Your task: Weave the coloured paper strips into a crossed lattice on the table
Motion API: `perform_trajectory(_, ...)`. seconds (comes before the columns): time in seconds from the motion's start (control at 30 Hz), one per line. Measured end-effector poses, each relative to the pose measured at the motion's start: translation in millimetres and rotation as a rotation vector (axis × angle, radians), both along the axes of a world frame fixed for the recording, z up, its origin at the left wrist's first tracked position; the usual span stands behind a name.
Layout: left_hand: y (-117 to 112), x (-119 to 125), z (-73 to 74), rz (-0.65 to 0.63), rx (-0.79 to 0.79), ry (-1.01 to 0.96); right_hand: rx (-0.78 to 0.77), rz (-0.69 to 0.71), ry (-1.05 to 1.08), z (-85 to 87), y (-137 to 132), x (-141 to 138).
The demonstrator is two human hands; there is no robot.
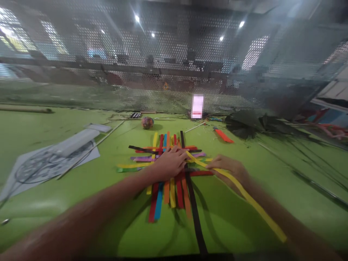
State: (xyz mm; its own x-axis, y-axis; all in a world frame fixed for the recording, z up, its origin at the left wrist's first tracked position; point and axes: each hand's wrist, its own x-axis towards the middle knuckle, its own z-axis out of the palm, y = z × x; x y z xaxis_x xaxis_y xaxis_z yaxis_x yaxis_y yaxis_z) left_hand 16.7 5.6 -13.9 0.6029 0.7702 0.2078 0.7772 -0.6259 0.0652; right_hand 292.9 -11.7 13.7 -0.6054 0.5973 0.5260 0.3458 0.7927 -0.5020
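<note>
Several coloured strips, interlaced as a woven mat (178,181), lie before me in red, blue, orange, yellow, purple, green and black. My left hand (172,160) rests palm down over the middle of the weave, its fingers bent together and pressing on the strips. One long yellow strip (244,192) runs from my left fingertips to the right hand and hangs down beside the right forearm. Pinched around this strip is my right hand (230,169), closed, just right of the weave. A long black strip (197,221) reaches toward the near table edge. The weave's centre is hidden under my left hand.
On the green table (89,206), a patterned paper sheet (87,159) with a thin stick lies left. A ball (147,123), an orange-handled tool (223,135) and a pale phone-like rectangle (197,106) are farther back. Dark leaf-like material (243,123) lies right, before a perforated screen (174,72).
</note>
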Motion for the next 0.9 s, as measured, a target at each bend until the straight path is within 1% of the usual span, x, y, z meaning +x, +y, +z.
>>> perform_trajectory(0.07,-0.6,-0.6,0.4,-0.005,0.033,0.012,-0.056,0.027,-0.027,4.8,3.5,1.7)
perform_trajectory(0.13,-1.2,-2.2,0.1,-0.029,0.086,0.031,-0.133,0.02,-0.004,11.3,6.5,5.0)
perform_trajectory(0.2,-2.0,-3.9,0.4,-0.061,0.142,0.049,-0.21,-0.04,0.05,18.2,8.2,11.1)
perform_trajectory(0.3,-3.5,-5.4,4.1,-0.073,0.189,0.036,-0.303,-0.181,0.163,25.2,6.7,24.2)
perform_trajectory(0.37,-4.6,-6.3,8.4,-0.066,0.18,0.01,-0.359,-0.255,0.258,24.7,0.9,33.0)
perform_trajectory(0.43,-5.9,-8.3,12.6,-0.086,0.144,-0.024,-0.392,-0.301,0.315,19.1,-10.0,38.8)
perform_trajectory(0.53,-7.5,-13.1,16.0,-0.177,0.069,-0.101,-0.366,-0.331,0.255,6.0,-33.5,39.9)
perform_trajectory(0.67,-9.0,-17.8,16.0,-0.274,0.009,-0.186,-0.242,-0.32,0.096,-6.3,-60.6,35.1)
perform_trajectory(0.73,-9.7,-18.2,15.5,-0.294,-0.013,-0.214,-0.215,-0.325,0.072,-8.7,-67.5,35.0)
perform_trajectory(0.9,-10.5,-17.8,14.4,-0.303,-0.046,-0.22,-0.234,-0.275,0.096,-10.7,-73.8,37.9)
